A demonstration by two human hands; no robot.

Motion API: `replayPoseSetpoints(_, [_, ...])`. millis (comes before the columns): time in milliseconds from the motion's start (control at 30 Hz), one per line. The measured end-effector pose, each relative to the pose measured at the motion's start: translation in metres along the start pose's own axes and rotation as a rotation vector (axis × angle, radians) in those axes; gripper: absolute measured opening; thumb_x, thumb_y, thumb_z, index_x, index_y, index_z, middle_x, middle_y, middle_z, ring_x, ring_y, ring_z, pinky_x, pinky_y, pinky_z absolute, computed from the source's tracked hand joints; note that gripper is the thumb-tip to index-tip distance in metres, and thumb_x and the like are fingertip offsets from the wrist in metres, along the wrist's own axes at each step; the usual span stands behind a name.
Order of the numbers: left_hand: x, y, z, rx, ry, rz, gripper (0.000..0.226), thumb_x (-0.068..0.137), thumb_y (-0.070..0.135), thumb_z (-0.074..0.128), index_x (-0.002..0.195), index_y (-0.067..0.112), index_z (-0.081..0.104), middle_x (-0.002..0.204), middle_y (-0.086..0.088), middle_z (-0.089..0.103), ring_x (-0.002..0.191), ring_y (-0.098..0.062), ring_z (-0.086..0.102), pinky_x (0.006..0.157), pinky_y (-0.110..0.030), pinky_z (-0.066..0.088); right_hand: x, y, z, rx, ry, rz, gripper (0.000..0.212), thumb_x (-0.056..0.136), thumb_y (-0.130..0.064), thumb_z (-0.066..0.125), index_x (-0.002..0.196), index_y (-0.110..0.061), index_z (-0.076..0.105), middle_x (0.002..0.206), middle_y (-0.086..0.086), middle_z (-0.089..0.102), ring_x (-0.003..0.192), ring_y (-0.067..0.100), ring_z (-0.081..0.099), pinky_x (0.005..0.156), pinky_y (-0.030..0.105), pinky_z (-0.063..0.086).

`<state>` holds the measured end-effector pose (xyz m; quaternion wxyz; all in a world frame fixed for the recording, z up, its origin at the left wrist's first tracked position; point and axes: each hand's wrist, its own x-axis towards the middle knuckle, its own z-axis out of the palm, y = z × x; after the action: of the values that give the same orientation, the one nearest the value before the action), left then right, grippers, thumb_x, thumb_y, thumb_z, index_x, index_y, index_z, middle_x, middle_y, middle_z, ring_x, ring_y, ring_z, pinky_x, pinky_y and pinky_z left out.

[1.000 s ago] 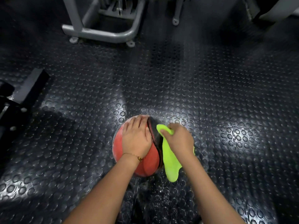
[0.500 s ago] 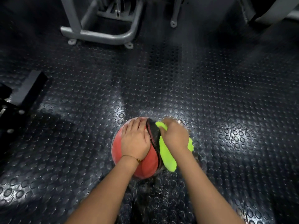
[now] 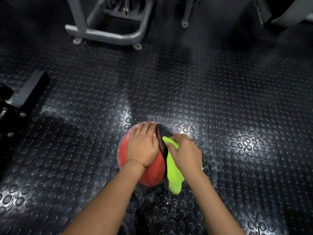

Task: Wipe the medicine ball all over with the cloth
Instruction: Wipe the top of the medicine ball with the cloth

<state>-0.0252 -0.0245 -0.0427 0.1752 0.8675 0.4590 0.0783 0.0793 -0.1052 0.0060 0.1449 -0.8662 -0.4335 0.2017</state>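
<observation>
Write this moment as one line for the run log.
wiping | left hand flat on medicine ball | right hand presses cloth on ball's right side | ball on floor

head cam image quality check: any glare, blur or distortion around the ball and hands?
Head view: strong glare patches on the studded rubber floor to the right of the medicine ball and just beyond it; corners fall into deep shadow. Wide-angle bending shows in the grey machine frame. Left hand, right hand and green cloth are evenly lit, only slightly soft.
</observation>
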Motion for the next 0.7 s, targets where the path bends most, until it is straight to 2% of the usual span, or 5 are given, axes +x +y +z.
replayPoseSetpoints(233, [0.001, -0.004, -0.003, -0.022, -0.029, 0.071, 0.064, 0.083, 0.035, 0.012, 0.135, 0.019, 0.046, 0.139, 0.000, 0.048, 0.131, -0.019, 0.037, 0.114, -0.034, 0.019, 0.049, 0.010, 0.001, -0.004, -0.049, 0.187, 0.028, 0.089, -0.030, 0.053, 0.114, -0.019, 0.059, 0.118, 0.011, 0.060, 0.106, 0.033, 0.057, 0.081, 0.036, 0.045])
replayPoseSetpoints(333, [0.010, -0.005, -0.007, 0.048, -0.057, 0.101, 0.068, 0.081, 0.039, 0.007, 0.134, 0.022, 0.046, 0.139, 0.000, 0.048, 0.132, -0.021, 0.036, 0.113, -0.037, 0.015, 0.018, 0.008, 0.003, -0.008, 0.011, 0.097, 0.026, 0.090, -0.031, 0.053, 0.111, -0.019, 0.060, 0.115, 0.007, 0.059, 0.102, 0.031, 0.058, 0.076, 0.036, 0.045])
replayPoseSetpoints(433, [0.009, 0.006, -0.005, 0.134, -0.048, -0.102, 0.072, 0.080, 0.044, 0.005, 0.138, 0.018, 0.041, 0.144, -0.011, 0.041, 0.137, -0.030, 0.029, 0.114, -0.048, 0.013, -0.009, 0.010, 0.008, 0.063, 0.084, 0.033, 0.023, 0.088, -0.032, 0.055, 0.107, -0.020, 0.061, 0.116, -0.001, 0.059, 0.099, 0.027, 0.059, 0.074, 0.036, 0.047])
replayPoseSetpoints(500, [0.000, 0.015, -0.001, 0.070, -0.003, -0.252, 0.070, 0.080, 0.044, 0.013, 0.135, 0.014, 0.044, 0.142, -0.014, 0.043, 0.134, -0.033, 0.033, 0.112, -0.051, 0.020, -0.005, 0.016, 0.010, 0.109, 0.070, 0.068, 0.024, 0.088, -0.034, 0.056, 0.107, -0.020, 0.062, 0.118, -0.002, 0.059, 0.100, 0.027, 0.059, 0.075, 0.035, 0.047])
replayPoseSetpoints(700, [-0.017, 0.008, 0.001, 0.038, 0.034, -0.170, 0.061, 0.079, 0.038, 0.025, 0.130, 0.017, 0.050, 0.137, -0.007, 0.050, 0.130, -0.028, 0.039, 0.111, -0.051, 0.027, 0.011, 0.026, 0.009, 0.083, 0.003, 0.185, 0.027, 0.089, -0.033, 0.054, 0.111, -0.020, 0.060, 0.114, 0.008, 0.061, 0.100, 0.030, 0.059, 0.074, 0.033, 0.044])
